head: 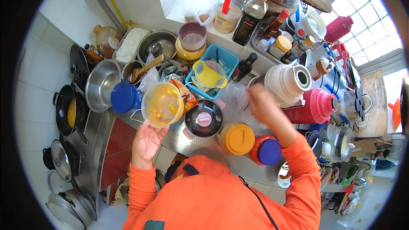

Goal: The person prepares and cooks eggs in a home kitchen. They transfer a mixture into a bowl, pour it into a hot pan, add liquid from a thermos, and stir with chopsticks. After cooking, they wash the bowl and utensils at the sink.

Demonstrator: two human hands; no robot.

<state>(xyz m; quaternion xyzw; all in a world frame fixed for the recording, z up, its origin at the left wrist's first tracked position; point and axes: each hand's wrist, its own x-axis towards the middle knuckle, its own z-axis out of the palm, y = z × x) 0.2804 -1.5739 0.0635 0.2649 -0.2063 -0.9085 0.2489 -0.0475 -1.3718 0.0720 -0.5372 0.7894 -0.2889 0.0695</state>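
Note:
My left hand (147,139) grips the lower edge of a round clear plastic container (162,104), which has yellow food residue in it. Orange printed packaging (188,97) lies just behind the container. My right hand (260,100), blurred, is raised between crumpled clear plastic bags (235,97) and a cream thermos (294,81); whether it holds anything cannot be made out. A small black pot with a glass lid and pink knob (204,119) stands between my hands. Nearer to me are a jar with a yellow lid (239,138) and a jar with a blue lid (269,152).
A blue-lidded jar (124,97) and a steel basin (103,85) stand left of the container. Behind is a blue basket (227,52) holding a yellow-handled strainer. A wok with yellow food (67,111) sits far left. Bottles line the ledge; a pink thermos (314,105) is at right.

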